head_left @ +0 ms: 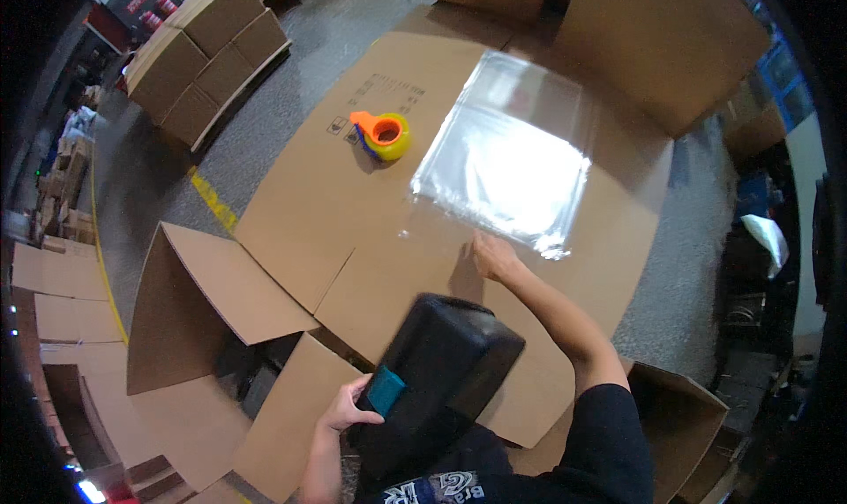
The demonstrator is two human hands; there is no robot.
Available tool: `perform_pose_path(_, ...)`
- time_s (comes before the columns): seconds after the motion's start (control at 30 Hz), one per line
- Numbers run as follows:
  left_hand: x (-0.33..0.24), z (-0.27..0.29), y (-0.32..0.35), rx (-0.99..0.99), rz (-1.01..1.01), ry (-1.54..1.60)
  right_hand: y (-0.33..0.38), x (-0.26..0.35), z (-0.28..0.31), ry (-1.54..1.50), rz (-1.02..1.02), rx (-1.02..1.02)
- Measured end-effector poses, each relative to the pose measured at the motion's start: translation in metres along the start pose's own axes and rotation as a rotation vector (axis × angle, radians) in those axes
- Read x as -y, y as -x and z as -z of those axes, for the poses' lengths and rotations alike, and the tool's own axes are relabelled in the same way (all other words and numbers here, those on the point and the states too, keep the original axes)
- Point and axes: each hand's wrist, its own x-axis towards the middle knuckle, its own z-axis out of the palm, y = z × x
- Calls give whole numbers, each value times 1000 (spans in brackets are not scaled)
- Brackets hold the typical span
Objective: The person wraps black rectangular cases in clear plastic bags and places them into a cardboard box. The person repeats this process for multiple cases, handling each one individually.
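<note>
A black hard case (450,354) with a teal latch (386,391) is tilted in front of my body. My left hand (347,407) grips it at the latch side, thumb and fingers closed on its edge. Beyond the case, a stack of clear plastic bags (512,142) lies flat on a cardboard sheet (291,204), shiny with glare. My right arm reaches over to the stack's near edge. There my right hand (496,257) is closed, its fingertips pinching the edge of a clear bag. A tape dispenser (390,138), orange and yellow, sits left of the bags.
An open carton (229,301) stands at the near left, with dark items inside. Another open carton (675,416) is at the near right. Stacked boxes (207,54) rest on a pallet at the far left. A tall cardboard panel (662,45) rises behind the bags.
</note>
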Motion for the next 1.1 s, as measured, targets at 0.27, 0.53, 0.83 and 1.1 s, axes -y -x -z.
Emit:
perform_pose_path(0.27, 69, -8, 7, -495, 24, 352, -39, -36, -70, 306, 157, -254)
perform_pose_path(0.53, 69, -49, -60, -10, 0, 365, 15, -48, -10, -260, -56, 116)
perform_pose_path(0.83, 117, -70, -99, 91, 144, 439, 59, -54, 10, -590, -85, 102)
perform_pose_path(1.1, 71, -56, -100, -287, 125, 310, 102, -7, -2, -642, -139, -449)
